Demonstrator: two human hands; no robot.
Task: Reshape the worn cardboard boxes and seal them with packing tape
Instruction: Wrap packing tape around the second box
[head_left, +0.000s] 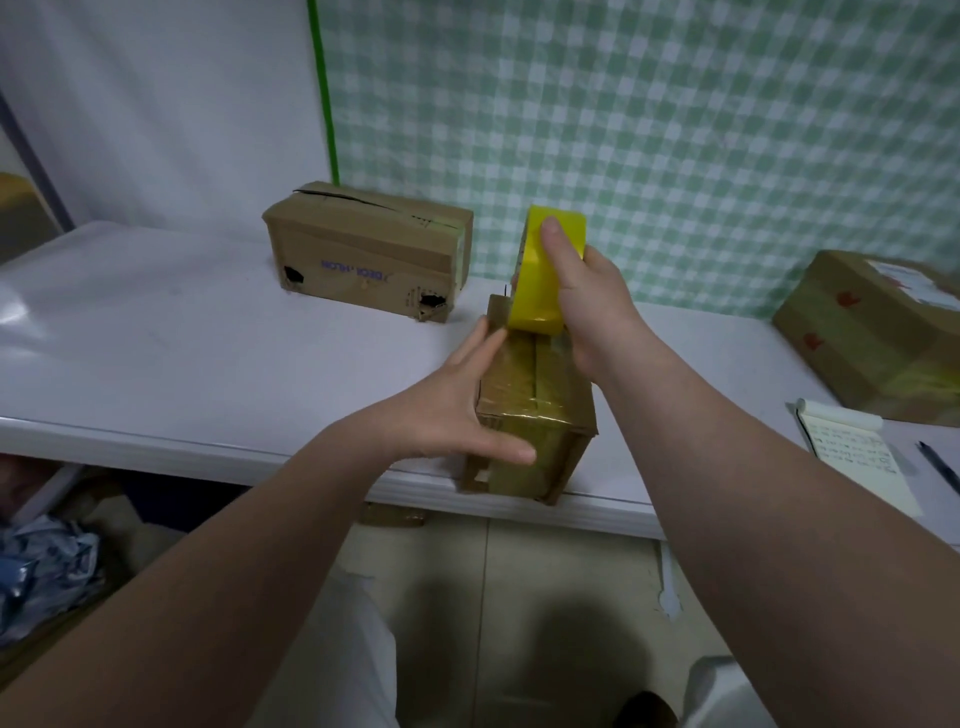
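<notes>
The small box (530, 415) stands at the near edge of the white table (208, 338), with its short end toward the person, and both hands work on it. The left hand (457, 405) lies flat against the left wall of the box, the fingers straight and the thumb stretched over the front face; I think it is there to hold the box steady and to press the soft wall back into a square shape. The right hand (576, 291) is closed around the roll of yellow tape (550, 270), thumb on the outer band, and holds the roll upright on its edge above the far end of the lid. This position probably lets the tape run along the middle seam. The top of the box is already covered with shiny, wrinkled tape, and the cardboard below looks creased and a little torn at the lower corners. One small flap stands up at the far end beside the roll. Farther back, well apart, a second box (363, 249) lies lengthwise; its lid seam gapes open and two ragged holes show in its front side, so it seems to wait for repair. A third box (878, 332) sits at the right, near an open notebook (852, 452) and a pen (940, 467). Behind hangs a green and white checked cloth (675, 130).
</notes>
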